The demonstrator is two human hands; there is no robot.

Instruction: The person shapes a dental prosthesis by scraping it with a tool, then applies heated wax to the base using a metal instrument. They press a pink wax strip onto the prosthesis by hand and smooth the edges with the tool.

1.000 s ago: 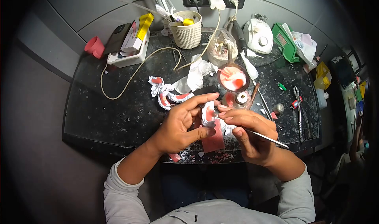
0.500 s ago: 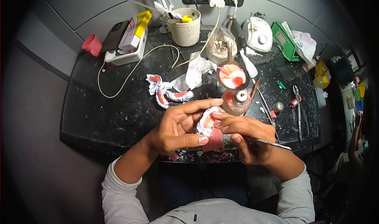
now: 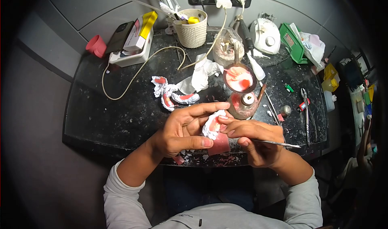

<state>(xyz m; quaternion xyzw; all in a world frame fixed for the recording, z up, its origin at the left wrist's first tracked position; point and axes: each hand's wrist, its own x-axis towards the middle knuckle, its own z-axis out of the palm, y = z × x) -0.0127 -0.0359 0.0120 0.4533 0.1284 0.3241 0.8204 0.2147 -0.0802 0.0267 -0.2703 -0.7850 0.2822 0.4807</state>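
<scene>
Left and nearer us than the burner [image 3: 242,108], our left hand [image 3: 180,134] cradled the white-and-pink piece [image 3: 213,124] — our right hand [image 3: 260,138] pinched the slim tool [image 3: 279,143]. Light, short strokes with braced fingertips seemed wisest.

Has, on the counter [image 3: 109,124], a cup [image 3: 95,46] at far left beside a tray [image 3: 131,59] carrying a box [image 3: 134,40]; a basket [image 3: 191,34] at the back; between jar [image 3: 228,55] behind and burner [image 3: 242,108] in front, a pan [image 3: 239,78]; at right, pliers [image 3: 306,122] beside a lighter [image 3: 302,105].
</scene>
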